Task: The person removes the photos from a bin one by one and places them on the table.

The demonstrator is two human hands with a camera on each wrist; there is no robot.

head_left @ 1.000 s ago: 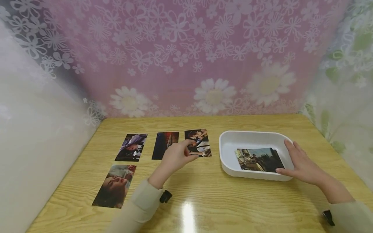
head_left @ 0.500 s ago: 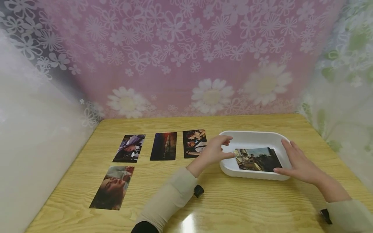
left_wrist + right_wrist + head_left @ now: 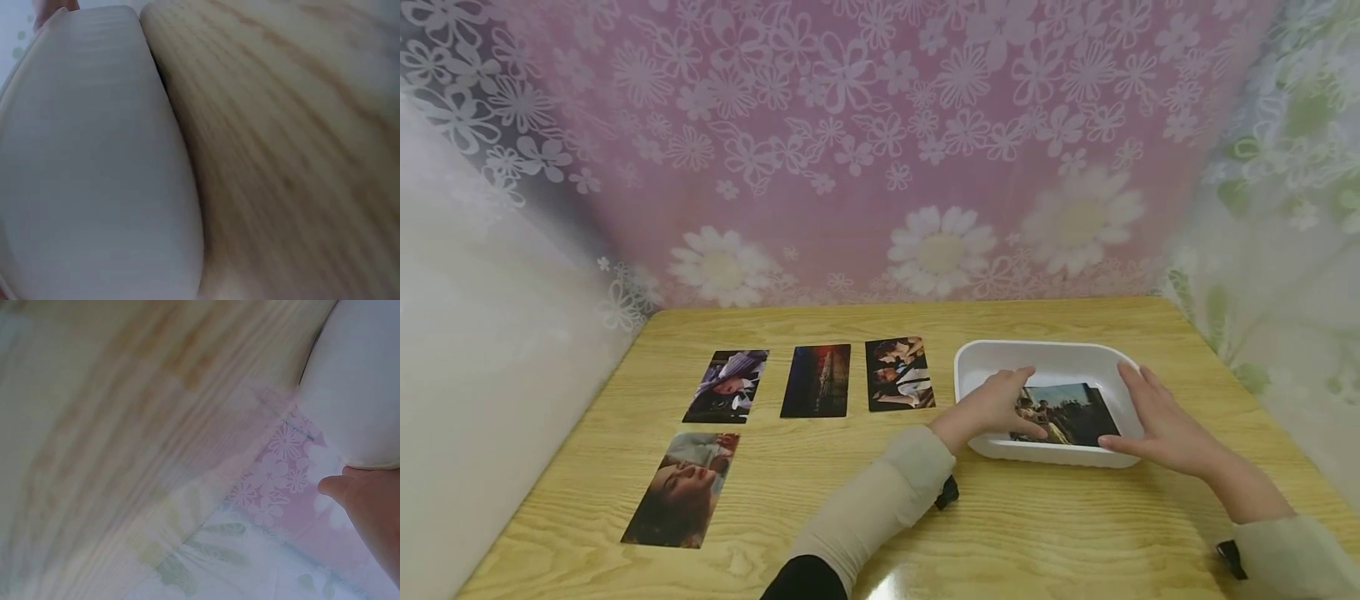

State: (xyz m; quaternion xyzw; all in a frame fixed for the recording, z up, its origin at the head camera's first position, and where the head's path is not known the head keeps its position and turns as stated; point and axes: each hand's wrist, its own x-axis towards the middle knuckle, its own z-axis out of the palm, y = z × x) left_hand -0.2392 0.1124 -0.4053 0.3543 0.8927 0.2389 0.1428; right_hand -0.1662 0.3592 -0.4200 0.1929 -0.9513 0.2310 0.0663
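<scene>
A white plastic tray (image 3: 1078, 454) stands on the right side of the table, with a small stack of photos (image 3: 1071, 414) lying in it. Over the tray's left end my left hand (image 3: 996, 408) reaches in, thumb and fingers spread apart at the left edge of the stack. Whether the fingertips touch the photos I cannot tell. My right hand (image 3: 1168, 433) holds the tray's right end, thumb at the front rim and fingers at the right rim. In the left wrist view the tray's outer wall (image 3: 100, 156) hides the left hand's fingers.
Left of the tray lie a photo of two people (image 3: 900, 373), a dark photo with a lit tower (image 3: 817, 381) and a purple-toned photo (image 3: 727, 386). A photo of a reclining face (image 3: 682, 490) lies nearer the front. Floral curtains surround the wooden table (image 3: 1060, 533).
My left hand has left the photo of two people and moved right, into the tray above the stack. The right hand stays at the tray's right end.
</scene>
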